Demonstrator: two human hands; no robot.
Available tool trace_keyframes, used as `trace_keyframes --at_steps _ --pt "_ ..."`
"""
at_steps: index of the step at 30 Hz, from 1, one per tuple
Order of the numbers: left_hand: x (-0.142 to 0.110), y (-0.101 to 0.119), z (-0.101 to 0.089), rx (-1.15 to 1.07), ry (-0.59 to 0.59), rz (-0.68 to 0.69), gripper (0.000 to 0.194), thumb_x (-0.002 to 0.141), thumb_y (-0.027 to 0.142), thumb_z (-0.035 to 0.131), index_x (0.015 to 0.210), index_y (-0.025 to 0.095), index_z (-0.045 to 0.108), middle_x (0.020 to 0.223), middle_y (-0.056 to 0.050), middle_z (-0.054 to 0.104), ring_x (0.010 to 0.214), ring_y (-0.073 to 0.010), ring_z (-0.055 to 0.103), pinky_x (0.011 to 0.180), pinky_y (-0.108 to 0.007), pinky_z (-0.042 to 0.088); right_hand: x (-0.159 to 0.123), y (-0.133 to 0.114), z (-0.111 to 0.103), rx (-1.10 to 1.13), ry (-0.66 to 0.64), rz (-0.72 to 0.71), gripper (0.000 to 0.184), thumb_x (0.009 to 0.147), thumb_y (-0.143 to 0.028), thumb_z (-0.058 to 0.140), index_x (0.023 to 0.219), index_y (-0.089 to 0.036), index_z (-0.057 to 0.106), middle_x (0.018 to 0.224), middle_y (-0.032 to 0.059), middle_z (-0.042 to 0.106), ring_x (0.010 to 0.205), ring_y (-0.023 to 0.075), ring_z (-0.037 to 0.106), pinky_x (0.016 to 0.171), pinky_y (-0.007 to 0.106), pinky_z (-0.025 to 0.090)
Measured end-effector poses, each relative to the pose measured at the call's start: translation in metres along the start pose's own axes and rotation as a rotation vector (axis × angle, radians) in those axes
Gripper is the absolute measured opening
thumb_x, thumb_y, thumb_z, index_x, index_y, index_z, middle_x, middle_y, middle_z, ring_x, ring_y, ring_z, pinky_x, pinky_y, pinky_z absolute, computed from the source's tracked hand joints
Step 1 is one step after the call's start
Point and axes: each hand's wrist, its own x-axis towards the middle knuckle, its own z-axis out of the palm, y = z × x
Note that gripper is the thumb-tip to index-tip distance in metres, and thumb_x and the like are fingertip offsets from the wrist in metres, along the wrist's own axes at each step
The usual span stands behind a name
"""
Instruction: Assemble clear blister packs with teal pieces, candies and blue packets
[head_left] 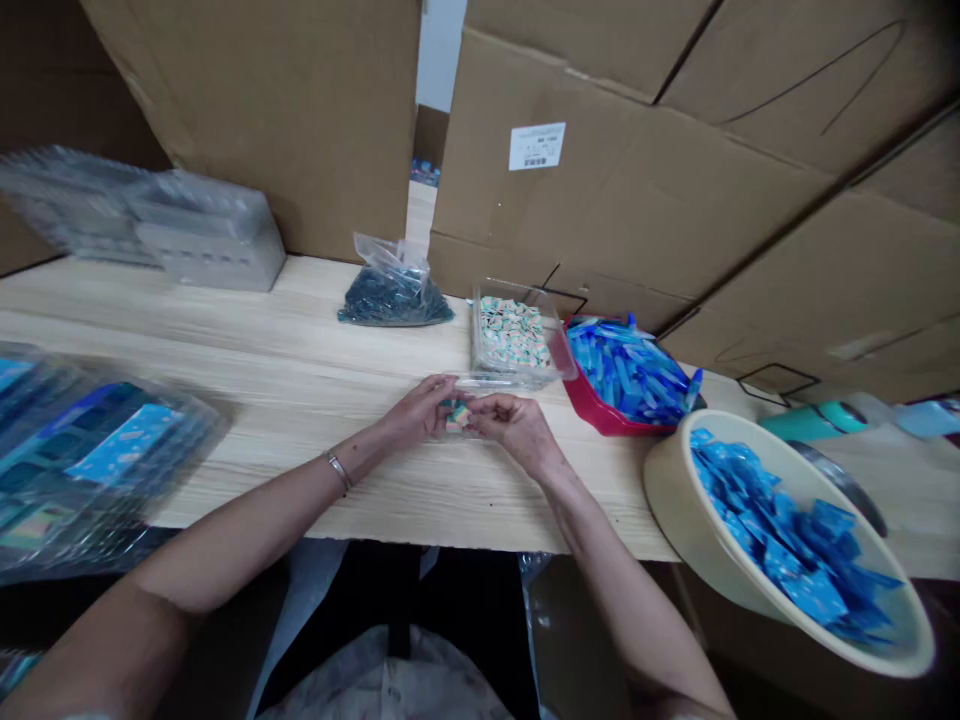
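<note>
A small pale-and-blue packet (457, 416) is sitting between the person's hands, just above the pine-coloured wooden table (247, 320), and the fingers are partly hiding it. The left hand (416, 410) and the right hand (517, 430) are both curled closed and gripping it from either side, with their fingertips nearly meeting. The work in hand is this close two-handed handling of the one small packet, though the fingers hide exactly how it is being held. A clear plastic box (514, 335) of white-and-green sachets is standing just beyond the hands, touching a red tray (592, 410) heaped with blue packets. A cream basin (675, 500) of blue sachets is tilting at the table's right edge. To the left, a stack of clear trays (90, 460) holding blue cards is lying blurred, while a knotted plastic bag (394, 295) of dark blue pieces is resting near the cardboard boxes (600, 200).
</note>
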Motion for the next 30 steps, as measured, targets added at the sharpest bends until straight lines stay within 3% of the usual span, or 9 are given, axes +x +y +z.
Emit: trace_keyframes --at_steps 4,11,16,22,26,30 --pt "-0.002 -0.006 0.004 -0.017 0.035 0.0 0.032 0.08 0.034 0.063 0.104 0.018 0.051 0.093 -0.007 0.066 0.064 -0.0144 0.065 0.053 -0.023 0.049 -0.01 0.019 0.017 -0.14 0.187 -0.058 0.017 0.07 -0.03 0.066 0.08 -0.016 0.069 0.07 0.003 0.068 0.06 0.0138 0.059 0.059 0.026 0.047" --pt "-0.006 -0.013 0.005 -0.018 0.066 0.02 0.032 0.078 0.033 0.065 0.102 0.018 0.051 0.093 -0.007 0.064 0.071 -0.0157 0.066 0.055 -0.024 0.051 -0.027 0.017 0.04 -0.322 0.364 -0.096 0.014 0.075 -0.025 0.059 0.081 -0.017 0.069 0.07 0.0021 0.065 0.06 0.0136 0.054 0.06 0.026 0.044" --pt "-0.005 -0.015 0.003 -0.044 0.072 0.032 0.032 0.077 0.032 0.066 0.101 0.017 0.051 0.092 -0.008 0.064 0.074 -0.0169 0.066 0.056 -0.023 0.05 -0.033 0.02 0.046 -0.622 0.481 -0.273 0.014 0.078 -0.017 0.053 0.078 -0.017 0.067 0.08 0.006 0.062 0.073 0.0171 0.054 0.068 0.03 0.044" --pt "-0.006 -0.014 0.005 -0.057 0.068 0.021 0.029 0.078 0.032 0.065 0.098 0.018 0.05 0.092 -0.008 0.065 0.073 -0.0165 0.066 0.057 -0.024 0.05 -0.037 0.017 0.04 -0.797 0.437 -0.322 0.019 0.082 -0.015 0.052 0.096 -0.018 0.065 0.085 0.0055 0.06 0.077 0.0179 0.054 0.072 0.031 0.042" --pt "-0.007 -0.012 0.006 -0.047 0.069 0.02 0.028 0.079 0.032 0.064 0.099 0.018 0.05 0.09 -0.008 0.066 0.072 -0.0169 0.066 0.054 -0.022 0.048 -0.039 0.007 0.034 -0.992 0.253 -0.449 0.021 0.087 -0.016 0.049 0.098 -0.02 0.065 0.088 0.0065 0.058 0.085 0.0192 0.052 0.075 0.032 0.038" --pt "-0.008 -0.01 0.005 -0.028 0.059 0.002 0.028 0.078 0.031 0.064 0.099 0.017 0.052 0.091 -0.008 0.066 0.073 -0.0176 0.066 0.055 -0.023 0.049 -0.041 0.0 0.037 -1.215 0.148 -0.447 0.02 0.089 -0.016 0.046 0.091 -0.018 0.065 0.088 0.0089 0.058 0.086 0.0217 0.05 0.076 0.035 0.035"
